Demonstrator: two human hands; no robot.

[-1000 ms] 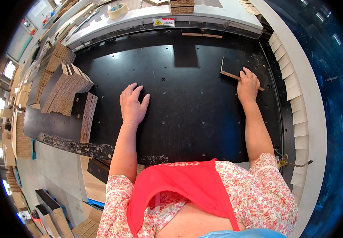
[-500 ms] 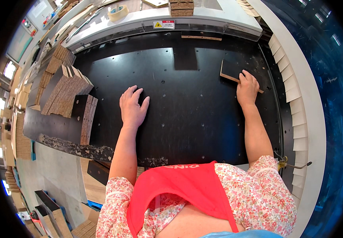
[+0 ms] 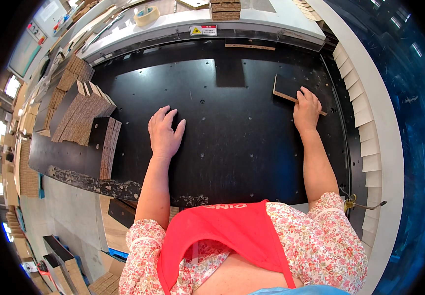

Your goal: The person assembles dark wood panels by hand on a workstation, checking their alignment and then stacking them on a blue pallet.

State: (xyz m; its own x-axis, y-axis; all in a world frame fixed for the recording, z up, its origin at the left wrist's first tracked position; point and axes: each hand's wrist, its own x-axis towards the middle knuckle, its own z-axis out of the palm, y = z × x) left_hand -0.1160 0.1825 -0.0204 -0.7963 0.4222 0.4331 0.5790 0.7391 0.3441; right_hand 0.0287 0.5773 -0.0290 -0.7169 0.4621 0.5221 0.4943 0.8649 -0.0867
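Observation:
My left hand [image 3: 164, 135] lies on the black table [image 3: 212, 147] with its fingers loosely spread and nothing in it. At the right side of the table, a small chipboard panel [image 3: 284, 88] with a black top and raw brown edges lies flat. My right hand [image 3: 307, 109] grips it at its near edge, fingers over the top, hiding its middle part. Left of my left hand, several black-faced chipboard pieces [image 3: 85, 115] stand on edge in a row, and a smaller bundle [image 3: 108, 147] stands at their near end.
A chipboard strip [image 3: 250, 47] lies at the table's far edge below a white machine beam [image 3: 173, 30]. On the beam are a tape roll [image 3: 146, 16] and a stack of chipboard [image 3: 225, 10]. Pleated white bellows [image 3: 369, 142] border the right side. A metal handle [image 3: 365, 204] sticks out near my right elbow.

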